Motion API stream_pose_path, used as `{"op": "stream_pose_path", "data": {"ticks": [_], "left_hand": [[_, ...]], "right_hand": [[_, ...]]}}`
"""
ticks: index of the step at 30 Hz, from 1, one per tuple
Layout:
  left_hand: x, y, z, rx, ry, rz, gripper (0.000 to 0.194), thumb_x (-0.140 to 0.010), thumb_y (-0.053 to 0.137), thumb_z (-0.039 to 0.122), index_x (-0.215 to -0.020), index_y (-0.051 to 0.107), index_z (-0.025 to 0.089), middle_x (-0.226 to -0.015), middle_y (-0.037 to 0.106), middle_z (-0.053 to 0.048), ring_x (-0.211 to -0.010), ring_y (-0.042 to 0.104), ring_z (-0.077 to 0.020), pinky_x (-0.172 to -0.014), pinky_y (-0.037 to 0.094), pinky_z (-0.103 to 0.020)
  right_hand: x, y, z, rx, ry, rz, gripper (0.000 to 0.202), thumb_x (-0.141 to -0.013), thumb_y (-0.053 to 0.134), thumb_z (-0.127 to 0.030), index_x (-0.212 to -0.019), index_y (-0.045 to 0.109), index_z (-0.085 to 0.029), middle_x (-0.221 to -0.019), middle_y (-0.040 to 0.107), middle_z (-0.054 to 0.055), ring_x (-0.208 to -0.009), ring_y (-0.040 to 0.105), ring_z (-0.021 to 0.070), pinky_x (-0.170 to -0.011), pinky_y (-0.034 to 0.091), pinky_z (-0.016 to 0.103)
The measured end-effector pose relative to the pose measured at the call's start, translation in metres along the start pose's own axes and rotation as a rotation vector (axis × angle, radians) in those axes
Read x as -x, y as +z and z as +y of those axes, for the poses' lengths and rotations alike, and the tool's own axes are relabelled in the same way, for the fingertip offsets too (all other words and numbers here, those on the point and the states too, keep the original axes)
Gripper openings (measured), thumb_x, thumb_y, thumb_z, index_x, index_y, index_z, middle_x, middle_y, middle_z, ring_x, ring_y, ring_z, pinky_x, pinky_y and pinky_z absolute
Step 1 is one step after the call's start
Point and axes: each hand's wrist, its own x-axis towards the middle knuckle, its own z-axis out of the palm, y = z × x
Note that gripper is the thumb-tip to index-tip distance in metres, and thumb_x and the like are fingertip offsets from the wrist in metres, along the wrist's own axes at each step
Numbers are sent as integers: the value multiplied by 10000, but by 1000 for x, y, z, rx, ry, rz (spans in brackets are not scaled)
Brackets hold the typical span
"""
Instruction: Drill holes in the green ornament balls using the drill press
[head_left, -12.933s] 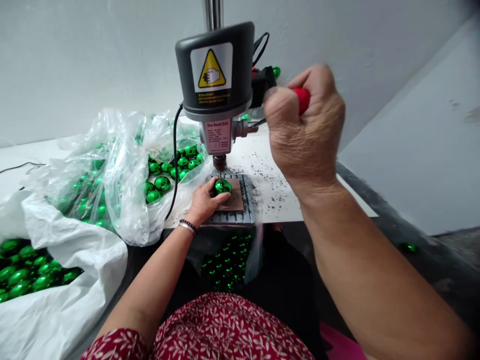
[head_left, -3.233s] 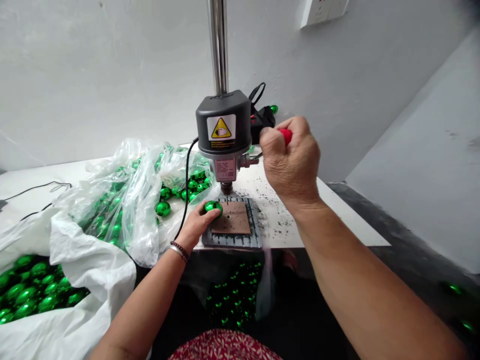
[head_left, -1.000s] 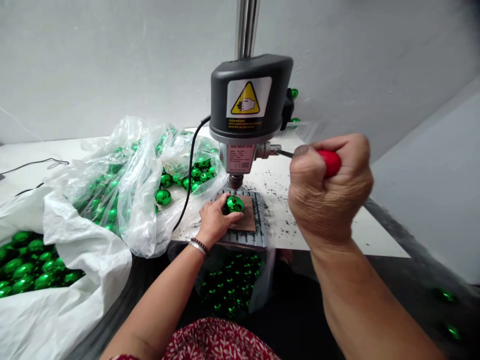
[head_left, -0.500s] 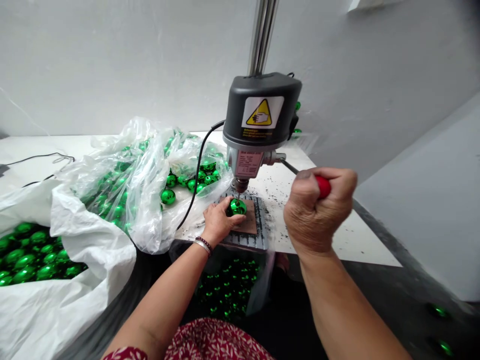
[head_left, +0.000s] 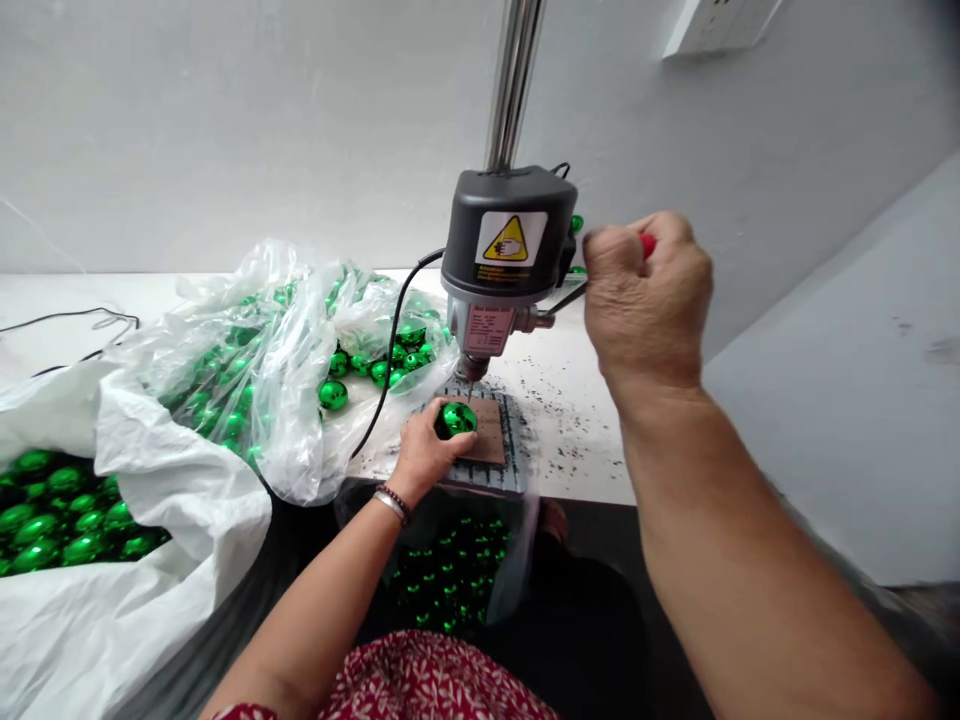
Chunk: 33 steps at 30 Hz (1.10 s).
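Note:
Under the drill press, my left hand grips a shiny green bauble between thumb and fingers, over a brown board on the grey base. The thin drill bit points down just beside the bauble's upper right; whether it touches cannot be made out. My right hand is wrapped around the red-knobbed feed lever at the machine's right side, raised to about the height of the motor housing.
Clear plastic bags of green baubles lie on the white table to the left. A white sack of baubles stands nearer, and another bagful hangs below the table edge. A black cable loops beside the drill. Dark shavings litter the tabletop.
My right hand has swung the lever upward, and the drill chuck has risen. My left hand has shifted the bauble slightly left, away from beneath the bit. The view has turned a little.

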Motion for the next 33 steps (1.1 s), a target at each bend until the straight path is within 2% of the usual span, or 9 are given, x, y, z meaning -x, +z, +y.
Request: {"op": "stream_pose_path", "data": {"ticks": [5, 8, 11, 14, 18, 23, 26, 29, 33], "left_hand": [[40, -30, -7, -67, 126, -246, 558, -710, 799, 385, -1221, 658, 211, -1178, 722, -99, -1095, 646, -281, -990, 480, -401], [42, -51, -11, -46, 122, -252, 607, -729, 790, 391, -1288, 636, 211, -1261, 699, -111, -1083, 654, -263, -994, 491, -388], [17, -77, -20, -139, 33, -3, 401, -883, 604, 345, -1261, 656, 224, -1195, 730, -80, -1022, 672, -222, -967, 502, -349], [-22, -107, -37, -424, -139, 252, 413, -919, 443, 199, -1281, 641, 178, -1278, 695, -114, -1198, 619, -250, -1050, 446, -350], [-57, -129, -59, -802, -351, 116, 454, -872, 490, 216, -1286, 619, 81, -1237, 685, -245, -1183, 625, -376, -987, 458, -432], [-61, -124, -70, -845, -347, -6, 491, -796, 622, 357, -1208, 655, 92, -1160, 706, -272, -1118, 639, -443, -871, 474, -450], [-55, -122, -62, -671, -296, 100, 475, -745, 653, 358, -1166, 663, 137, -1085, 735, -190, -1049, 670, -366, -833, 476, -384], [-45, -123, -45, -83, -278, 273, 394, -743, 617, 416, -1050, 661, 173, -904, 717, -72, -829, 685, -229, -726, 487, -306], [-28, -112, -15, 752, -378, 156, 275, -709, 628, 377, -904, 606, 184, -725, 636, 3, -599, 616, -120, -579, 471, -233]], "right_hand": [[2, 2, 0, 32, 50, 51, 247, -862, 571, -203, -677, 417, -150, -573, 337, -80, -584, 278, 21, -640, 281, 225], [2, 4, 8, 32, -4, 66, 226, -865, 548, -223, -688, 424, -157, -583, 366, -76, -584, 283, 16, -641, 277, 236], [0, 5, 13, 18, -58, 71, 236, -872, 526, -305, -708, 425, -170, -604, 398, -70, -588, 298, 19, -639, 280, 242], [1, 4, 12, 0, -49, 77, 245, -869, 532, -314, -704, 416, -175, -611, 412, -66, -603, 313, 27, -650, 291, 242], [4, 2, 0, 9, -1, 65, 254, -865, 542, -200, -671, 381, -174, -597, 381, -74, -612, 304, 24, -672, 296, 237], [6, 1, -7, 42, 33, 44, 276, -864, 557, -179, -670, 361, -175, -598, 356, -80, -608, 301, 18, -679, 307, 235], [6, 1, -3, 14, -9, 47, 263, -863, 556, -195, -676, 373, -171, -601, 366, -80, -608, 308, 16, -677, 316, 225], [5, 2, 4, -33, -58, 53, 245, -858, 566, -225, -690, 397, -164, -604, 381, -76, -608, 321, 17, -660, 316, 211], [6, 2, 4, -53, -59, 54, 270, -850, 590, -186, -687, 376, -165, -606, 371, -78, -606, 309, 14, -650, 316, 202]]}}
